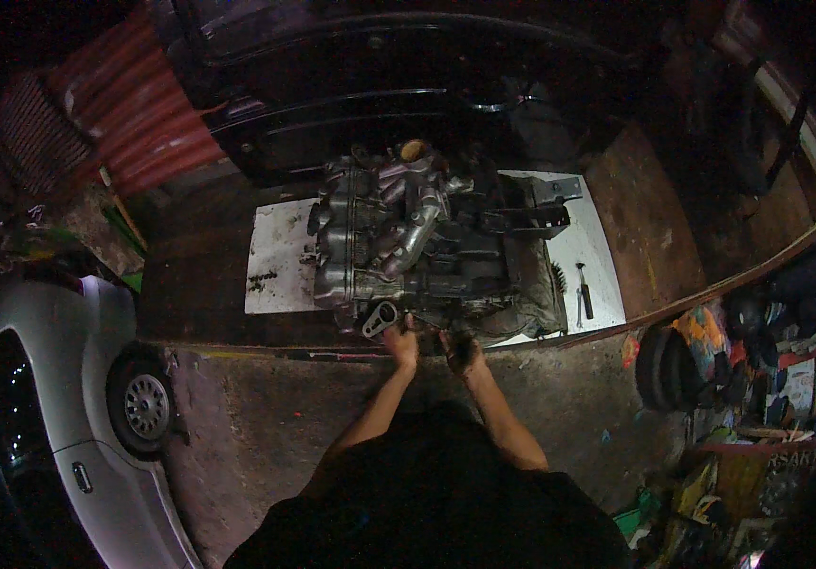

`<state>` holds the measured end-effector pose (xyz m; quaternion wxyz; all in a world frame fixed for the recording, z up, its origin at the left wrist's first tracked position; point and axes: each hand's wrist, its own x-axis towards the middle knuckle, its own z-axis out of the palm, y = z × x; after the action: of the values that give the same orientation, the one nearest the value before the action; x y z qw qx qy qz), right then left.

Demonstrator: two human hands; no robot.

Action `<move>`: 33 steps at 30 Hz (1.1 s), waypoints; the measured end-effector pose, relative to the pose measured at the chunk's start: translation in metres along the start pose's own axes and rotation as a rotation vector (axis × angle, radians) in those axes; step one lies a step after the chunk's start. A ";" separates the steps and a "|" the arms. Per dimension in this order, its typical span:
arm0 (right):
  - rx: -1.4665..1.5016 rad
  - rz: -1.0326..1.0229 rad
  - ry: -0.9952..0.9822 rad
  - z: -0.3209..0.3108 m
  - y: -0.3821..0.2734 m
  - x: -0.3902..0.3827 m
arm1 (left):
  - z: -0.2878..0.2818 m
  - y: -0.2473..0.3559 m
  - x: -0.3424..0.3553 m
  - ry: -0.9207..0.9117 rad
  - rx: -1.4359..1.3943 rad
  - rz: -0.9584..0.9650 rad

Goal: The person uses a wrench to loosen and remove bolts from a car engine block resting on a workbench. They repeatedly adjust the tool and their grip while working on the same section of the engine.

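A large greasy engine (427,237) with silver metal pipes lies on the bench in front of me. At its near left corner, my left hand (401,343) is closed on an oblong grey metal part (380,320) with a rounded opening through it. To its right, my right hand (466,355) is at the bench's front edge, below the engine. Its fingers look dark and curled in; what they hold, if anything, is lost in shadow.
White sheets (280,248) lie under the engine on the wooden bench (204,256). A dark-handled tool (586,302) rests at right. A black vehicle body (370,114) stands behind the bench. A silver car (57,379) is at left; clutter and a dark tire (666,368) at right.
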<state>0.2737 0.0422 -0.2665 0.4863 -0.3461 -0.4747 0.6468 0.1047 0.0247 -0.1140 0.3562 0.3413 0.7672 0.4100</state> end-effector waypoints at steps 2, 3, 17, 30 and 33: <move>0.299 0.162 0.164 0.023 -0.028 0.000 | 0.009 -0.028 0.008 0.119 -0.481 0.046; 0.640 0.341 0.303 0.055 -0.076 0.004 | 0.012 -0.045 0.015 0.198 -0.718 0.071; 1.248 0.547 0.397 0.049 -0.078 -0.003 | -0.009 0.004 -0.002 0.089 -0.925 -0.273; 1.144 0.514 0.109 0.058 -0.063 0.004 | -0.039 0.007 -0.001 -0.415 -0.770 -0.545; 0.709 0.355 0.347 0.095 -0.127 0.009 | -0.052 -0.020 -0.005 -0.316 -0.648 -0.510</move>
<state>0.2224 0.0340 -0.1165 0.5289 -0.3374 -0.0677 0.7757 0.0595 -0.0080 -0.1088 0.6474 0.0702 0.5948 0.4713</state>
